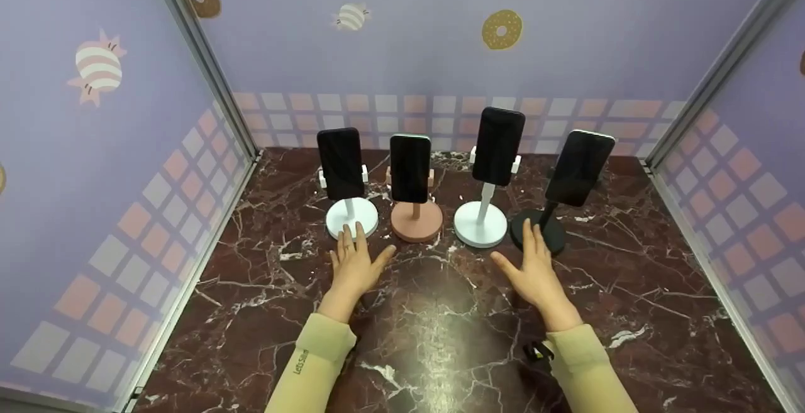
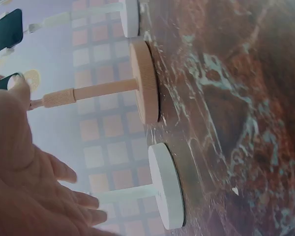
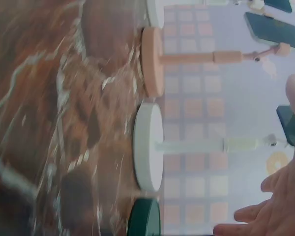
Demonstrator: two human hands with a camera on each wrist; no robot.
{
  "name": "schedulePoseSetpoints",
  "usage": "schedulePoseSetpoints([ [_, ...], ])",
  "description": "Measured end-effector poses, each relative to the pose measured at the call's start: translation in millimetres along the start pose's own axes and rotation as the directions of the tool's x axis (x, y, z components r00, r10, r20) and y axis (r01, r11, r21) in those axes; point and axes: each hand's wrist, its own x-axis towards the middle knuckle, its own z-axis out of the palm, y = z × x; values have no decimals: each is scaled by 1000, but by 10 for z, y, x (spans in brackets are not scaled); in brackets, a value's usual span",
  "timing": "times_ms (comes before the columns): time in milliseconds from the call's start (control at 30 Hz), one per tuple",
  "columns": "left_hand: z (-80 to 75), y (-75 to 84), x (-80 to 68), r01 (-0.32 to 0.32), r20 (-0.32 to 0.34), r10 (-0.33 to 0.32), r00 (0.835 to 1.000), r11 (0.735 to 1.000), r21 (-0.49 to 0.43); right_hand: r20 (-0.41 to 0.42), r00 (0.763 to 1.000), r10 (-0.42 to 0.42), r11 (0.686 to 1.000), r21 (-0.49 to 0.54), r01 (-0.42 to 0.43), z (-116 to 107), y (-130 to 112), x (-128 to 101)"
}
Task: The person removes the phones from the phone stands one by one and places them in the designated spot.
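Note:
Phone stands are lined up on the table, each with a dark-screened phone. Leftmost is a white phone stand (image 1: 352,215) with its phone (image 1: 341,163); beside it, a pinkish-orange stand (image 1: 417,223) with a phone (image 1: 410,169). A taller white stand (image 1: 480,225) bears a phone (image 1: 499,146); at right, a black stand (image 1: 542,237) carries a tilted phone (image 1: 580,168). My left hand (image 1: 355,268), fingers extended, is in front of the leftmost base. My right hand (image 1: 533,271) reaches toward the black base, fingers straight. Both hands hold nothing; whether fingertips touch the bases I cannot tell.
The dark red marbled table (image 1: 440,312) lies beneath everything. Lilac panels with printed sweets and tiles enclose it: a back wall (image 1: 421,55), a left wall (image 1: 157,117) and a right wall (image 1: 755,73). A black strap (image 1: 539,351) shows by my right cuff.

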Motion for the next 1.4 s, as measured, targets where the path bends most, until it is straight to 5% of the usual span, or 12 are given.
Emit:
schedulePoseSetpoints([
  [333,-174,-9,96,-3,-104,-35,994,940,-342,9,998,-64,979,194,61,173,-406,55],
  [600,-368,-3,180,11,-223,-111,969,913,-408,-23,983,-182,906,385,176,350,-817,161],
  [800,-496,8,235,-29,-332,-142,932,887,-460,-34,966,-255,860,448,243,459,-1137,250],
  [1400,-760,86,508,-167,-482,-198,854,772,-614,18,948,-319,851,446,278,637,-2040,659],
])
